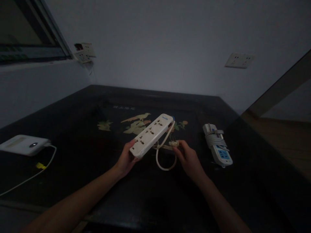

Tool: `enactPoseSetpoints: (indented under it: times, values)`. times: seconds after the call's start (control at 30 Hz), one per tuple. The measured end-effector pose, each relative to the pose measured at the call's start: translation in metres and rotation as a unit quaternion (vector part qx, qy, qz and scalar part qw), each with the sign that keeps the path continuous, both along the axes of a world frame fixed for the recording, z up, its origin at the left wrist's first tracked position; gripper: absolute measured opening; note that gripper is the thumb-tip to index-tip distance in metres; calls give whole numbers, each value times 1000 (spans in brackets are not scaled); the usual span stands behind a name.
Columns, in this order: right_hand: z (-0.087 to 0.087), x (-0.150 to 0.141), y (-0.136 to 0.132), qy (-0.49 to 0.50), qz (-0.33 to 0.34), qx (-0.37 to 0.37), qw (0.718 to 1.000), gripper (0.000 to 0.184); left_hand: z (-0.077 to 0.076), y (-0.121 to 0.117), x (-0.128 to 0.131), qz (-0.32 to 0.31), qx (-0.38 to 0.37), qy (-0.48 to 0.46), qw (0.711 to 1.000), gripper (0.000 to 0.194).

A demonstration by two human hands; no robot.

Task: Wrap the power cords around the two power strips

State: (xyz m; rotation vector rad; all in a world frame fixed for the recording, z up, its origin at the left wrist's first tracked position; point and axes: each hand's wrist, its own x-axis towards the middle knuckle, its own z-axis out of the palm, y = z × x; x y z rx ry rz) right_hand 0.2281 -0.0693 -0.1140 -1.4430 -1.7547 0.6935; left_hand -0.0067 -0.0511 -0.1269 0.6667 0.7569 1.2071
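A white power strip [152,134] with three sockets is tilted up above the dark table, its near end gripped by my left hand [126,158]. From its far end a pale cord [167,137] loops down and round on the right. My right hand [188,158] pinches the plug [173,142] of that cord, with its metal prongs pointing up and away from me. Part of the cord behind the strip is hidden.
On the right of the black table [145,194] lies another power strip [222,153], its grey cord wound round it. A white box-shaped device [25,145] with a cable [50,161] sits at left. Wall sockets [239,60] are behind, beyond the table's back edge.
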Motion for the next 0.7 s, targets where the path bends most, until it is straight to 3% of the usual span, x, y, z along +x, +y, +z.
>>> enactPoseSetpoints:
  times: [0.17, 0.3, 0.47, 0.6, 0.7]
  values:
    - [-14, 5, 11, 112, -24, -83, 990, 29, 1, -1, 1, 11, -6, 20, 1000, 34]
    - [-21, 11, 15, 53, -38, -136, 989, 42, 3, -4, 3, 6, -18, 71, 997, 39]
    - [-12, 27, 18, 9, -72, -99, 992, 45, -1, -5, 2, -32, 47, 186, 981, 48]
    - [4, 33, 22, 148, -94, -10, 984, 32, -2, -6, -2, -75, 98, 283, 951, 52]
    - [12, 28, 23, 273, -30, -62, 959, 44, 0, -6, -4, -105, 138, 333, 927, 55]
